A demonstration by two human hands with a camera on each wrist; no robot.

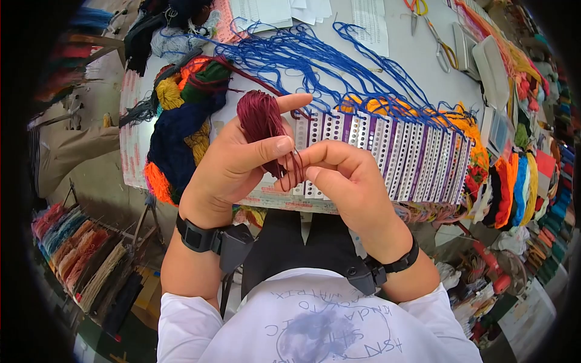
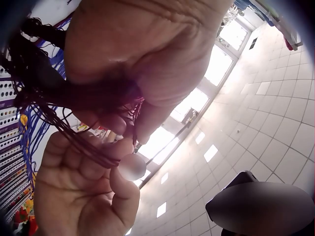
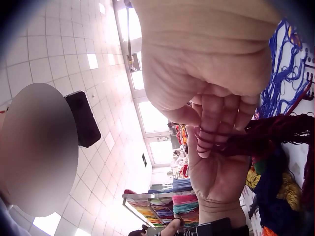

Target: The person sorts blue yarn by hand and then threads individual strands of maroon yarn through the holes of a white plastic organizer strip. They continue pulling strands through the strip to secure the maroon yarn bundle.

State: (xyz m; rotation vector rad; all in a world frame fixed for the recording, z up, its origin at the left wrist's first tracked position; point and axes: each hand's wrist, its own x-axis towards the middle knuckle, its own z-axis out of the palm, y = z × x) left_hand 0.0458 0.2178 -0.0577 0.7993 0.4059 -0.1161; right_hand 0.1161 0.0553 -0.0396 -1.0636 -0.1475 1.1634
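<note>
A bundle of maroon cord (image 1: 260,118) lies in my left hand (image 1: 221,163), gripped between thumb and palm with the index finger pointing out past it. My right hand (image 1: 357,187) is close beside it, pinching thin looped strands (image 1: 293,169) that come off the bundle's lower end. In the left wrist view these strands (image 2: 81,142) run down to the right fingertips. The right wrist view shows some strands looped around the right fingers (image 3: 211,110). Just beyond the hands is a row of white and purple hole-punched cards (image 1: 387,157).
Long blue cords (image 1: 302,60) stretch across the table to the cards. Mixed yarn skeins (image 1: 175,139) are heaped at the left, with orange yarn (image 1: 475,136) at the right. Two pairs of scissors (image 1: 445,51) and papers (image 1: 266,12) lie at the back.
</note>
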